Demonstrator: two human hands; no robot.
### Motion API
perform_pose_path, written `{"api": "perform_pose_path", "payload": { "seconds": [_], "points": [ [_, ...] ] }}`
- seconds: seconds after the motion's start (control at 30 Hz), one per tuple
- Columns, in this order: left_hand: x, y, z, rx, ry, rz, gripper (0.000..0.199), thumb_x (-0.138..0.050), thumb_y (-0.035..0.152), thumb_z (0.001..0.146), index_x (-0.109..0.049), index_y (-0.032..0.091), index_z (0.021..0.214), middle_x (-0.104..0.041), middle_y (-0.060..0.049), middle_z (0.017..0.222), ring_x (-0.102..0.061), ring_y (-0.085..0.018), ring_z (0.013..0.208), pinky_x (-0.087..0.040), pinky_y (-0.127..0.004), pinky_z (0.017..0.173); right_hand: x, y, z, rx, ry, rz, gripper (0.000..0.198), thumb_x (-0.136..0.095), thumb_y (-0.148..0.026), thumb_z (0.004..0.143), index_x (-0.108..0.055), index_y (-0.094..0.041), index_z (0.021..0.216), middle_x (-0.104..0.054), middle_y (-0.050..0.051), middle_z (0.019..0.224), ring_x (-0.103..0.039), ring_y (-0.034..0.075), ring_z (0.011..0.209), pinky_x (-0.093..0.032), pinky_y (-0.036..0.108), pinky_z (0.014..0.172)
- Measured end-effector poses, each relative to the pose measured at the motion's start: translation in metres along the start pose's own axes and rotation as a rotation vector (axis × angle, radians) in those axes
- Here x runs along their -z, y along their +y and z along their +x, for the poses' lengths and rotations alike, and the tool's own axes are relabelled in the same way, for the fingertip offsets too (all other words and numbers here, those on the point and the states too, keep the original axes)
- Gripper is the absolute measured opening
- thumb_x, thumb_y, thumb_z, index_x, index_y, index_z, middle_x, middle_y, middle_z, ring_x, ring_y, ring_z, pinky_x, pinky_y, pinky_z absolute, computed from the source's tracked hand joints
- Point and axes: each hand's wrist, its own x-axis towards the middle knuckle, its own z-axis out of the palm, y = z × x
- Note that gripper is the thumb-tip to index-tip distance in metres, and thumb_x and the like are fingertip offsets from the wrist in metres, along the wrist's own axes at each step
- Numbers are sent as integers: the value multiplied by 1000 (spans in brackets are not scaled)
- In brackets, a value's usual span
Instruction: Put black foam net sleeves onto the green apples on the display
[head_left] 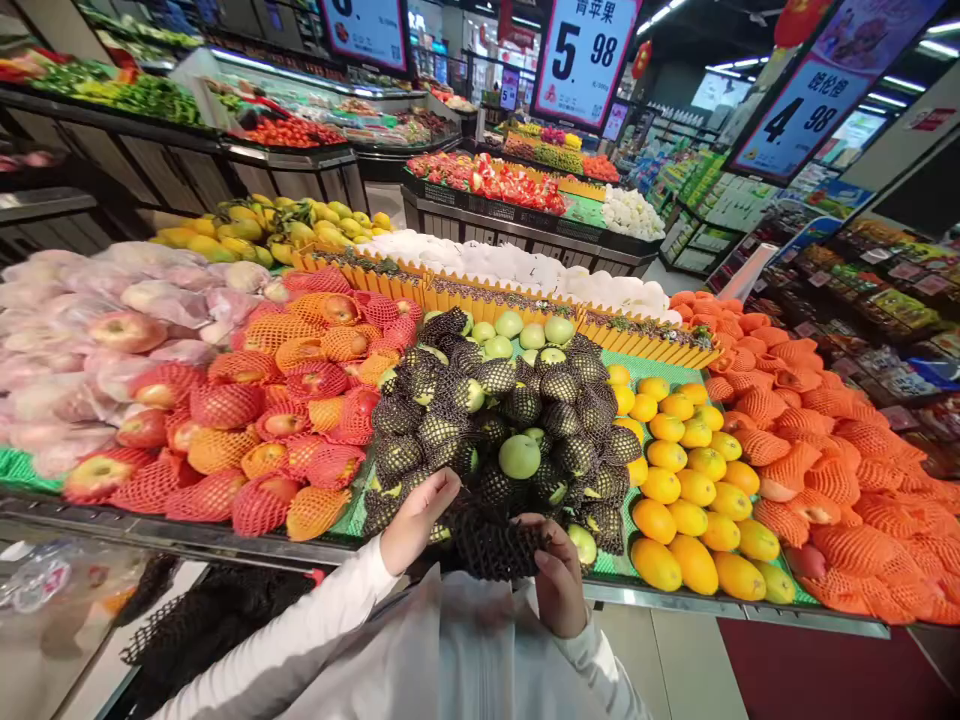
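My right hand (561, 575) pinches the right end of a black foam fruit net (495, 540), held low in front of my body. My left hand (420, 520) is at the net's left end with its fingers drawn together; the exact grip is partly lost against the dark netting. Just beyond the net lies a pile of green apples in black nets (435, 430). A bare green apple (520, 457) rests on top of this pile, and another green apple (582, 544) sits at the front edge near my right hand.
Red apples in pink and orange nets (225, 405) lie to the left, bagged fruit (60, 350) farther left. Yellow-orange fruit (697, 490) and orange-netted fruit (862, 470) fill the right. More black nets (217, 620) lie below the stand at lower left. Price screens (585, 60) hang overhead.
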Motion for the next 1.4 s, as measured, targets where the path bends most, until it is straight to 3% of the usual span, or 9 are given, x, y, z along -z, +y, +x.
{"api": "perform_pose_path", "payload": {
  "seconds": [0.13,0.3,0.5,0.63,0.77,0.9,1.17,1.27,1.4],
  "points": [
    [25,-9,-8,-25,-27,46,40,-44,59,90,-45,21,78,-37,1,68,-37,-14,64,-34,-28,59,-41,25,-10,-187,-47,162,44,-63,-58,80,-61,-22,103,-68,11,109,-66,26,100,-53,44,87],
    [49,-13,-21,-58,-358,-28,26,-61,35,81,-40,20,80,-52,0,80,-46,-12,72,-40,-25,67,-66,44,-18,-224,-121,25,53,-79,-50,71,-62,-22,113,-67,8,109,-64,24,99,-52,40,89],
    [60,-26,-10,-111,-373,177,33,-52,7,61,-48,19,92,-47,3,76,-44,-11,64,-34,-24,60,-59,32,-16,-149,23,-180,30,-82,-29,64,-58,-18,77,-53,-2,70,-49,12,64,-42,22,59],
    [60,-23,3,-188,-406,311,51,-46,3,60,-58,17,108,-44,1,80,-43,-13,69,-34,-25,64,-54,21,-21,-10,63,-99,32,-83,-25,58,-61,-17,80,-58,4,88,-53,17,84,-44,26,73],
    [52,-13,2,-205,-740,-5,53,-57,17,72,-58,17,125,-52,-7,106,-53,-21,97,-41,-34,88,-60,13,-27,-50,62,71,31,-80,-27,67,-63,-21,92,-57,0,84,-51,14,78,-42,23,71],
    [46,-19,-6,-6,-911,-434,52,-52,43,87,-55,18,132,-51,-11,130,-45,-30,125,-33,-44,107,-69,6,-28,-102,-45,39,56,-83,-25,66,-60,-24,117,-63,3,104,-57,16,92,-44,24,78],
    [41,-34,-1,379,-785,-660,58,-73,53,61,-65,16,104,-68,-10,100,-60,-27,93,-44,-37,84,-51,-1,-20,-148,-121,208,75,-87,-24,63,-49,-24,127,-64,-3,74,-56,11,62,-42,20,59],
    [31,-16,4,428,-750,-793,45,-56,63,67,-60,20,79,-59,-4,61,-52,-18,54,-41,-32,60,-41,1,-13,-214,-120,198,72,-82,-51,67,-54,-20,125,-61,-2,68,-53,12,57,-40,21,56],
    [17,3,8,383,-729,-842,40,-52,56,78,-61,17,81,-50,-1,47,-41,-12,43,-31,-26,51,-32,-3,0,-360,-255,52,49,-72,-62,75,-67,-16,92,-61,1,71,-53,12,64,-40,23,61]
  ]
}}
